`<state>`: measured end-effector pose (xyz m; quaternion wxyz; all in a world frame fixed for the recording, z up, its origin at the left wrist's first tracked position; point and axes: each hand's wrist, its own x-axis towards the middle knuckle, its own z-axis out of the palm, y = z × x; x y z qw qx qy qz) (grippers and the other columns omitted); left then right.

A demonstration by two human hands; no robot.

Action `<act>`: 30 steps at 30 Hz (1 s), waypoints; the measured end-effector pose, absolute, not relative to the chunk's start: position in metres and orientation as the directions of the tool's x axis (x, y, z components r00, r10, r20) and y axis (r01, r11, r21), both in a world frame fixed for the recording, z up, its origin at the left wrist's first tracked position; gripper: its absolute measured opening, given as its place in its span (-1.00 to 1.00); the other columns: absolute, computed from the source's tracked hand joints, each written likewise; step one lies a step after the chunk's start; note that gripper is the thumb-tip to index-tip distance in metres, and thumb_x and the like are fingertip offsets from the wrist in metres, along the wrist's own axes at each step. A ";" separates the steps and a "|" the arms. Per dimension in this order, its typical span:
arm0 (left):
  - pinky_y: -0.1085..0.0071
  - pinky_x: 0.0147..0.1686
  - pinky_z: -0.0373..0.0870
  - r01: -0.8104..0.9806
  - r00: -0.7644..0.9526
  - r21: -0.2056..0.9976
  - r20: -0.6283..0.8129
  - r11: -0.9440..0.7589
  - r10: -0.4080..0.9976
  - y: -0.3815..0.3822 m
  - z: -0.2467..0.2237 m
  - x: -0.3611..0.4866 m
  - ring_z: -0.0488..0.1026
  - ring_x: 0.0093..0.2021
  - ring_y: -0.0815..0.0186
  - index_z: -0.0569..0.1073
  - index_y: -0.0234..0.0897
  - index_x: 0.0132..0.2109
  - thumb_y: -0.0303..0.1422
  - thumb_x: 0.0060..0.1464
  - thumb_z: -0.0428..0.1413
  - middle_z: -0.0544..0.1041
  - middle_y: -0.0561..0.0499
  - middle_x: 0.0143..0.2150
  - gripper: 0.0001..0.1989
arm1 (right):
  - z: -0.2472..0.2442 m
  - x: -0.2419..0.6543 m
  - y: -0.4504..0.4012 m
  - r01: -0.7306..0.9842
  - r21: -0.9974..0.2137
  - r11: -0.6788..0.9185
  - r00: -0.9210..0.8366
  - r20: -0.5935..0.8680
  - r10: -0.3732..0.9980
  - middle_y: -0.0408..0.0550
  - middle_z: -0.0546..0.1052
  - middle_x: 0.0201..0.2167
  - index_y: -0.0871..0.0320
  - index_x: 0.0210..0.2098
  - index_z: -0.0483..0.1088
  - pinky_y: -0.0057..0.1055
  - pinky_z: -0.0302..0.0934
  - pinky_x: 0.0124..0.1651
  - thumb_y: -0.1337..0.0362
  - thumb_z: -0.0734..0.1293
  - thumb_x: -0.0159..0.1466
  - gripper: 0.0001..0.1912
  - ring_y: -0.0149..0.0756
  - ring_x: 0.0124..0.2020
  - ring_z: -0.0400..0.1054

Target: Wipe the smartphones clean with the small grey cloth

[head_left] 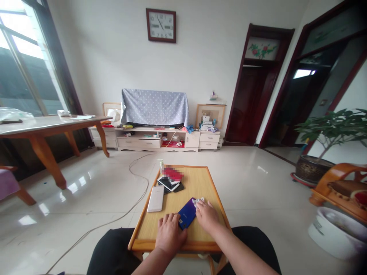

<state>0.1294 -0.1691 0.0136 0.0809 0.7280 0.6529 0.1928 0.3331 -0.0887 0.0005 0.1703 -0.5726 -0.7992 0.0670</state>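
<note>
A low wooden tray table (197,187) is being held over black-trousered knees, and a blue smartphone (187,214) is lying flat near its front edge, between both hands. The phone's lower end is being touched by the left hand (170,235), which is being kept half open. The half-open right hand (208,216) is being laid near its top corner, with a crumpled white tissue (198,202) at the fingertips; whether that is being gripped cannot be told.

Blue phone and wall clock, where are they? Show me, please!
Blue phone (187,212), head view, point on its back cover.
Wall clock (161,25), head view, point on its face.
</note>
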 end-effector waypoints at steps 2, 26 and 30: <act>0.15 0.13 0.09 0.920 0.069 0.368 0.178 -0.132 0.982 -0.168 0.014 0.130 0.32 0.12 0.05 0.45 -0.15 0.06 -0.17 0.00 0.10 0.50 -0.09 0.07 -0.55 | 0.002 0.332 -0.086 0.890 -0.303 0.340 -0.289 0.201 0.936 0.03 0.43 0.22 0.10 0.16 0.43 -0.14 -0.04 0.37 0.28 0.13 0.36 -0.55 -0.12 0.29 0.21; 0.16 0.14 0.13 0.964 -0.026 0.266 0.096 0.000 0.995 -0.154 0.012 0.145 0.29 0.20 0.04 0.31 -0.18 0.28 -0.15 0.13 -0.02 0.41 -0.14 0.24 -0.42 | 0.001 0.322 -0.119 0.800 -0.535 0.271 -0.130 0.286 0.949 -0.06 0.55 -0.25 0.09 -0.28 0.46 -0.42 0.17 -0.11 0.41 0.20 0.29 -0.79 -0.25 -0.18 0.42; 0.18 0.25 0.00 0.953 0.022 0.297 0.137 -0.063 0.990 -0.152 0.010 0.144 0.20 0.30 0.09 0.28 -0.18 0.30 -0.21 0.06 0.04 0.34 -0.10 0.32 -0.36 | -0.006 0.305 -0.137 0.714 -0.629 0.308 -0.175 0.265 0.948 -0.08 0.56 -0.26 0.07 -0.31 0.46 -0.45 0.21 -0.11 0.43 0.21 0.25 -0.79 -0.27 -0.19 0.44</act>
